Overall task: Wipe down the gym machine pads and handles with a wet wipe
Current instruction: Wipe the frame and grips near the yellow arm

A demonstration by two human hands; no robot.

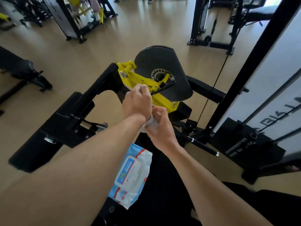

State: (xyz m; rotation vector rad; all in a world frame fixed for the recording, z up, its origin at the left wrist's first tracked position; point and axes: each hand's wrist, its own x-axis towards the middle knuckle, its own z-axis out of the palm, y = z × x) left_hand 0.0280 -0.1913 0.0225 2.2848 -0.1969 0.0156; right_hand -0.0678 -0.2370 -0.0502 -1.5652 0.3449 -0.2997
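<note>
- Above the black seat of the gym machine, both bare forearms reach forward and meet close together, the left crossing slightly in front of the right.
- The left hand (pixel 136 101) is raised with its back to the camera, wrist bent, fingers curled into a loose fist; a scrap of white shows at its knuckles, right by the thin black lever (pixel 164 88) on the yellow painted steel arm of the machine (pixel 146 82). Whether those fingers pinch the lever or only the white material cannot be told.
- The right hand (pixel 160 126) sits just below and behind the left wrist, palm turned inward, thumb and fingers curled narrowly round a crumpled white wet wipe (pixel 149 123), which bunches out between this hand and the left wrist.
- The wipe is thus held in the air over the front of the seat, just beside the lower end of the yellow arm, touching both the right hand and the left wrist.
- A soft blue-and-white pack of wet wipes with a white flip lid (pixel 132 173) lies on the dark seat below the forearms.
- Beyond the hands stands a large round black cam cover with a perforated metal disc (pixel 161 70).
- To the left runs a long black padded roller on a black frame (pixel 53 128); a short black handle with silver ends (pixel 203 146) sticks out on the right.
- Other black and yellow machines stand well apart on the tan floor (pixel 138 30).
</note>
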